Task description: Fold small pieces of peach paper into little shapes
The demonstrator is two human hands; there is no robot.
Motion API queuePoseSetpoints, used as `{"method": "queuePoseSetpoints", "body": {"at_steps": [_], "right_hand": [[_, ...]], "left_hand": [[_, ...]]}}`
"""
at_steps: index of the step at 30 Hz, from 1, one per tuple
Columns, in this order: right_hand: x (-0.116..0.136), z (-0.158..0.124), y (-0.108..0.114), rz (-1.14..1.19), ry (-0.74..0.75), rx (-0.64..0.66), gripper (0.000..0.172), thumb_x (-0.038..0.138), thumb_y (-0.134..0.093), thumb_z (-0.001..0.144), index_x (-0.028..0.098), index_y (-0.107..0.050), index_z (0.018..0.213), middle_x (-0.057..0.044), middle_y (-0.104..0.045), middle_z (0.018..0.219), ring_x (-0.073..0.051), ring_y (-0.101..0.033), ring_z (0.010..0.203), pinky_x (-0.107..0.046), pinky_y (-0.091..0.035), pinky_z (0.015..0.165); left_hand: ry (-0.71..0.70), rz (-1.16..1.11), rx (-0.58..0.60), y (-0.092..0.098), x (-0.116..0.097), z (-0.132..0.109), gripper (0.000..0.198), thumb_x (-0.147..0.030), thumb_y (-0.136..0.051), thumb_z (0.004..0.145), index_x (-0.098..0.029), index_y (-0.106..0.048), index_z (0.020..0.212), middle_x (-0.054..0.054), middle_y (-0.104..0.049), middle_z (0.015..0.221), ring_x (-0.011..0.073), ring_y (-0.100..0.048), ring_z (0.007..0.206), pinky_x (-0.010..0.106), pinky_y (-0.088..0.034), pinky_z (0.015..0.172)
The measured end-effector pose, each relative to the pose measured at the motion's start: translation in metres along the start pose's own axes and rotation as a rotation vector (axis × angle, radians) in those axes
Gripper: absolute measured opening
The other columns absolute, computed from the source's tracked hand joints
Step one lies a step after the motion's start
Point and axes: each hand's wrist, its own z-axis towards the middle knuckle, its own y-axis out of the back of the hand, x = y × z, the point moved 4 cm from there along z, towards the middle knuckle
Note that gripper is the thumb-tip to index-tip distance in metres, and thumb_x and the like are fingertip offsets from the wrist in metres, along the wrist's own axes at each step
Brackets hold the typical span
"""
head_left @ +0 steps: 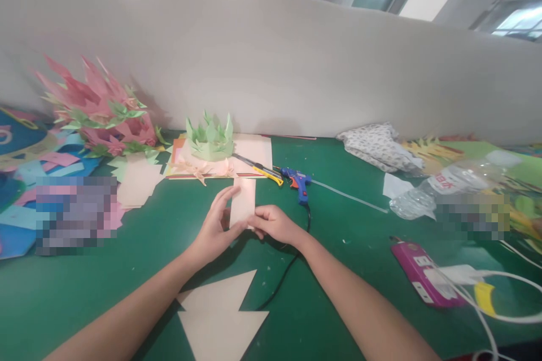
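Observation:
Both my hands hold a small pale peach paper piece (243, 201) upright over the green table (339, 237). My left hand (217, 224) grips its left edge, thumb and fingers pinched on the paper. My right hand (275, 224) pinches its lower right corner with curled fingers. A cream paper offcut with pointed edges (220, 316) lies on the table just below my forearms.
A blue glue gun (298, 182) with black cord lies behind my right hand, next to a yellow utility knife (265, 171). A green paper crown (210, 140) sits on a card stack. Pink and green paper flowers (99, 110) are at left. A plastic bottle (444, 186) and purple power strip (423, 276) are at right.

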Motion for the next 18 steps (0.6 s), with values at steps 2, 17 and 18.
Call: {"method": "queuePoseSetpoints", "body": {"at_steps": [2,17,18], "right_hand": [[-0.001,0.0,0.001,0.02,-0.003,-0.002,0.038,0.046,-0.052,0.081,0.015,-0.052,0.059,0.004,-0.048,0.045,-0.007,-0.042,0.044,-0.02,-0.034,0.048],[-0.012,0.007,0.024,0.193,-0.004,-0.423,0.03,0.03,-0.039,0.082,0.018,-0.046,0.056,0.003,-0.048,0.044,-0.009,-0.04,0.04,-0.021,-0.029,0.04],[-0.012,0.006,0.027,0.189,0.003,-0.449,0.03,0.029,-0.038,0.082,0.018,-0.045,0.055,0.003,-0.047,0.044,-0.01,-0.04,0.04,-0.021,-0.029,0.04]], "left_hand": [[0.0,-0.012,0.017,0.0,-0.002,0.0,0.057,-0.028,-0.058,0.077,-0.027,-0.035,0.129,0.011,-0.024,0.138,0.015,-0.058,0.085,0.028,-0.053,0.068],[0.191,-0.267,0.384,0.003,-0.005,-0.001,0.062,-0.016,-0.061,0.071,-0.029,-0.038,0.127,0.009,-0.025,0.138,0.0198,-0.054,0.095,0.03,-0.051,0.071],[0.184,-0.261,0.405,0.002,-0.006,-0.001,0.062,-0.015,-0.061,0.071,-0.029,-0.038,0.127,0.008,-0.025,0.138,0.0211,-0.052,0.099,0.031,-0.051,0.073]]}}
